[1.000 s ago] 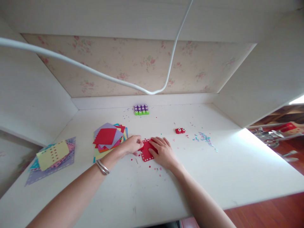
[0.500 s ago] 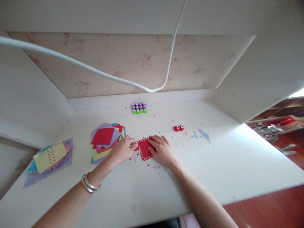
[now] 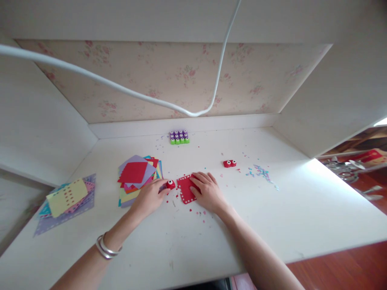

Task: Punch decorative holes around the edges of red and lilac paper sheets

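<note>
On the table [image 3: 256,209], hands [image 3: 151,197]: left [image 3: 151,197] pinching 1 red punch [image 3: 171,184], right [image 3: 209,193] spread on paper [image 3: 186,192].

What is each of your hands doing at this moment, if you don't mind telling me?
Left hand: closed on a red punch.
Right hand: open, flat on the red paper.

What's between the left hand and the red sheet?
A red punch, at the fingers of the left hand, and small red bits by the red sheet. Shows in the head view.
</note>
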Demonstrator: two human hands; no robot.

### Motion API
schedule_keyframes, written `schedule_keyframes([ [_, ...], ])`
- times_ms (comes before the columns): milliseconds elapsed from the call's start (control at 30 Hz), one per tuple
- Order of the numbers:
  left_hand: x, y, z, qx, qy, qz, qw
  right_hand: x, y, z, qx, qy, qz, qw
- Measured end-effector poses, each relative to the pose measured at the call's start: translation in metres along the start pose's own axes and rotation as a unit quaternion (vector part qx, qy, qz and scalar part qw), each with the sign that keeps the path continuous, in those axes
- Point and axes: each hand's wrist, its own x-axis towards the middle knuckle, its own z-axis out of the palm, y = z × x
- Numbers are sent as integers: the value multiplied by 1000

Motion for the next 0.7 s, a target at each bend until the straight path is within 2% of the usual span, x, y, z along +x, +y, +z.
schedule_keyframes([
  [133,-2,-1,-10,-159,-51,-92,982,0,0,0,0,0,-2,1000],
  [200,-4,5,-15,-273,-88,-111,952,-1,0,0,0,1,-3,1000],
  [300,-4,15,-17,-415,-139,-135,889,-1,-1,-1,4,2,-6,1000],
  [367,1,22,-13,-458,-167,-145,861,0,-1,-1,14,7,-6,1000],
  [400,4,25,-10,-463,-177,-142,857,0,-1,-2,23,11,-4,1000],
  [467,11,32,-2,-444,-182,-120,869,1,0,-4,58,37,15,998],
  [600,24,50,11,-350,-180,-47,918,2,3,-15,166,108,59,978],
  [700,29,60,17,-289,-173,-18,941,1,2,-23,253,97,40,962],
])
